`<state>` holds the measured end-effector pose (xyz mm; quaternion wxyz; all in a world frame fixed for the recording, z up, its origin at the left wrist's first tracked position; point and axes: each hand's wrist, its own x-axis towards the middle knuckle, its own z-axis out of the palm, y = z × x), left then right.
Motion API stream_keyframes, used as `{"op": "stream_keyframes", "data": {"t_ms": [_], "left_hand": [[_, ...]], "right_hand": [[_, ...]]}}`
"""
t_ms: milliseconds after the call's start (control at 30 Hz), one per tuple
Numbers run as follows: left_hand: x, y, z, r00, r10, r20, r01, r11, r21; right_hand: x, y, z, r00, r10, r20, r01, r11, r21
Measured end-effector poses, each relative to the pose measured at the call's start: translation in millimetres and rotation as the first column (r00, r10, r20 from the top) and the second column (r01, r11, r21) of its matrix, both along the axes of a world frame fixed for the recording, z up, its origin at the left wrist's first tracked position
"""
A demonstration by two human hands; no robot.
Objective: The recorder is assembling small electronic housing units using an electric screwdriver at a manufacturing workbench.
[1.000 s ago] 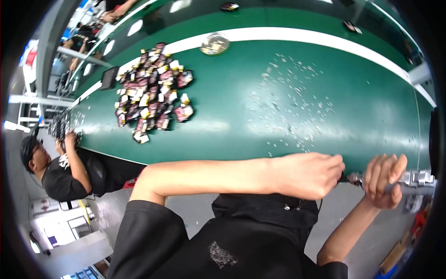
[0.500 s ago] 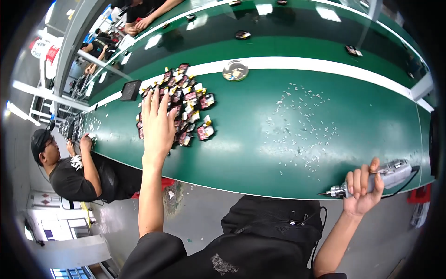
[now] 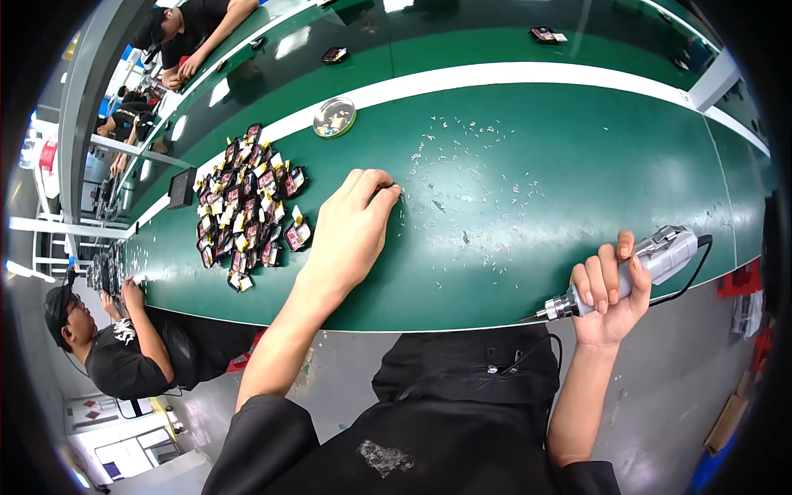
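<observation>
My left hand (image 3: 351, 227) is over the middle of the green worktop, with thumb and fingers pinched together at the left edge of the scattered small white slivers (image 3: 466, 198). Whatever the fingertips pinch, if anything, is hidden or too small to name. In my right hand (image 3: 612, 293), at the worktop's front edge, is a silver-grey corded electric screwdriver (image 3: 670, 252). Its thin bit points left. Left of my left hand lies a heap of small black parts (image 3: 247, 202) with pinkish faces and white and yellow tabs.
A round clear dish (image 3: 334, 118) with small pieces sits by the white rail (image 3: 462, 76). Beyond the heap is a black tray (image 3: 181, 188). More black parts (image 3: 334, 55) lie on the far green strip. A co-worker (image 3: 124, 330) sits at left; another person (image 3: 194, 37) works across.
My left hand has left the heap and moved right to the white slivers, its spread fingers now pinched. My right hand still holds the screwdriver. The whole view has shifted.
</observation>
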<state>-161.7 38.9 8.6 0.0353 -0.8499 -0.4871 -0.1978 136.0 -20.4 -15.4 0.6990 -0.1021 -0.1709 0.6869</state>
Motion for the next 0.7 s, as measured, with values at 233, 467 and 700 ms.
{"op": "stream_keyframes", "data": {"t_ms": [233,467,700], "left_hand": [[-1.8,6.7,-6.3,0.995,-0.096,0.011,0.094,0.989,0.113],[35.5,-36.2,3.0,0.843,0.015,0.538,0.097,0.979,-0.18],[92.8,-80.8,-5.8,0.448,0.192,0.873,0.435,0.806,-0.401]], "right_hand": [[4.5,-2.7,-0.8,1.0,0.019,-0.011,-0.019,1.0,0.006],[1.8,-1.7,-1.0,0.999,-0.049,-0.005,0.049,0.999,0.004],[-8.7,-12.5,37.4,0.989,-0.131,-0.071,0.141,0.976,0.163]]}}
